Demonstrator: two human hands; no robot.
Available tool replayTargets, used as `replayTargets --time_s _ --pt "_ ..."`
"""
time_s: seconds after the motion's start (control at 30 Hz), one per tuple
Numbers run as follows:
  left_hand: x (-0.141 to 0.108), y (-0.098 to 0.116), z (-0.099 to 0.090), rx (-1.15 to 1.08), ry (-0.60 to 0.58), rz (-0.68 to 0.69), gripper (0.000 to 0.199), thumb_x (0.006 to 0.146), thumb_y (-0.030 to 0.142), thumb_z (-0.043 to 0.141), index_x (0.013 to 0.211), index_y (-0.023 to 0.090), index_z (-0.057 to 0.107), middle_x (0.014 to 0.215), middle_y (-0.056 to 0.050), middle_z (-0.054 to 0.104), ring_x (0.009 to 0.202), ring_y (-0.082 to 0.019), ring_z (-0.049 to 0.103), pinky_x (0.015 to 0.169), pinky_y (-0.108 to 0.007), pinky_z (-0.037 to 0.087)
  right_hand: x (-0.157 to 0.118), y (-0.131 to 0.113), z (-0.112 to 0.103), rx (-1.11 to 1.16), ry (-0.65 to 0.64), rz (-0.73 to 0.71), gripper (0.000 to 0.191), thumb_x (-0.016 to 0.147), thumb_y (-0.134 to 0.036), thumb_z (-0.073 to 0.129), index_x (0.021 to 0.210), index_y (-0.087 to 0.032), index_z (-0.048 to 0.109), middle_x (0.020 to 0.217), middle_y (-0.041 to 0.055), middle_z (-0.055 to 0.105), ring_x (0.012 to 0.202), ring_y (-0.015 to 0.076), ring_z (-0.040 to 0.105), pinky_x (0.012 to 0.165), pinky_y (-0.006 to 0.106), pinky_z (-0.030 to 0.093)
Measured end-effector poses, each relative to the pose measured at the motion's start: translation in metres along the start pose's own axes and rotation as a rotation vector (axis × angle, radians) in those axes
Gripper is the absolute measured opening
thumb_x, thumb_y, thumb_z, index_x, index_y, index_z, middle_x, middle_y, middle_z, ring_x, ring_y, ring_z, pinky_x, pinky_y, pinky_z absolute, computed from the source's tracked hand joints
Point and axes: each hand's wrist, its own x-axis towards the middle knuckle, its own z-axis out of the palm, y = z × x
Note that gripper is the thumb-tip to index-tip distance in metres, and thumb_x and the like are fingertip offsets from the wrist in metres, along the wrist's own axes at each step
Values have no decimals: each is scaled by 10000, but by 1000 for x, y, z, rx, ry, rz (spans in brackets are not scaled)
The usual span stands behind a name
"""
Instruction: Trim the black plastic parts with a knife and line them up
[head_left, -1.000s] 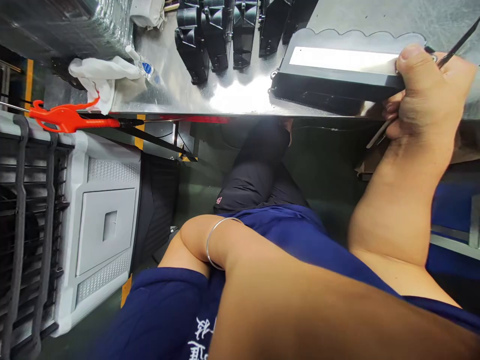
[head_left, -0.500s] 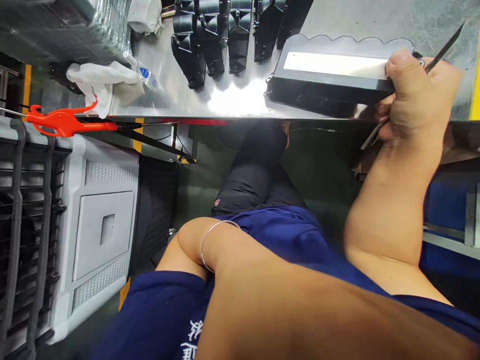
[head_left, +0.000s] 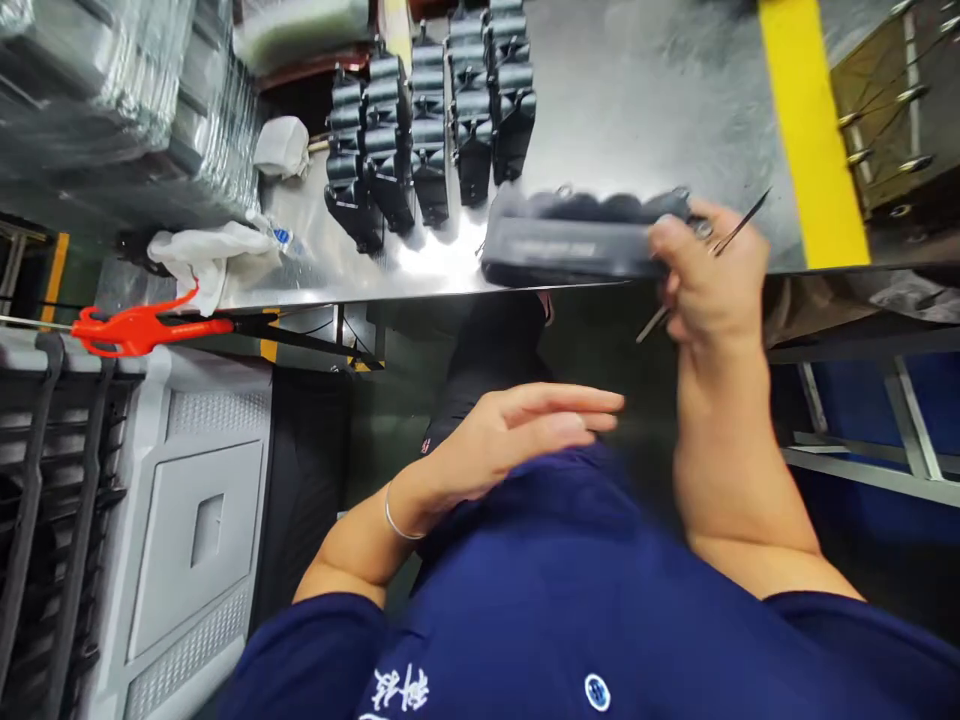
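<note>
My right hand [head_left: 720,265] grips the right end of a long black part [head_left: 577,240] with a scalloped upper edge, held over the front edge of the metal table [head_left: 615,110]. A thin pointed metal tool [head_left: 741,222] also sits in that hand, its dark tip up to the right and its other end showing below the fingers. The black part is blurred. My left hand [head_left: 525,435] hovers in front of my body, fingers stretched out, with nothing in it. Several similar black parts [head_left: 429,135] stand in rows on the table, left of the held one.
A red air gun [head_left: 139,330] hangs at the left by the table edge, above a grey plastic crate [head_left: 202,520]. White cloth [head_left: 202,250] and wrapped stacks [head_left: 142,90] lie at the back left. Yellow tape [head_left: 814,130] crosses the table at the right.
My left hand has come down from close to the camera to in front of my body. The held part has tilted, showing its scalloped edge darker. The view has shifted, showing more of the table.
</note>
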Motion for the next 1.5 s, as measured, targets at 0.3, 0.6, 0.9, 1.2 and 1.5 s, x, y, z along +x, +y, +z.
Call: replayTargets --time_s 0.3,0.6,0.9,1.2,1.5 --pt "21 -44 -23 -476 365 211 113 763 195 729 854 129 721 919 -61 739 896 -194 697 828 -308 551 -121 12 25 -36 -385 201 600 656 -510 778 1130 -211 563 818 38 681 564 122 573 492 263 473" --pt "10 -37 -27 -548 466 215 61 732 113 748 747 117 688 763 -19 726 666 -130 680 578 -195 547 -100 -2 11 -21 -590 227 341 788 -495 679 848 -160 709 755 41 681 682 125 611 612 241 485" --pt "11 -40 -23 -708 456 27 189 873 68 589 707 108 669 694 -14 701 626 -94 667 630 -172 548 -108 -1 11 -9 -636 273 380 791 -536 644 757 -158 619 632 11 582 521 89 481 479 224 381" --pt "-7 -42 -55 -435 243 41 309 590 256 873 777 123 667 673 -25 676 593 -166 657 683 -315 570 -82 -1 -20 -614 -599 -450 236 963 -339 435 889 -189 603 736 28 643 617 116 585 571 232 423" --pt "-5 -40 -45 -316 71 28 442 541 360 891 836 96 695 763 -110 702 749 -280 697 756 -405 570 -95 -29 -6 -428 -1001 -893 476 926 -547 462 651 -162 516 556 -13 441 516 77 386 493 223 285"
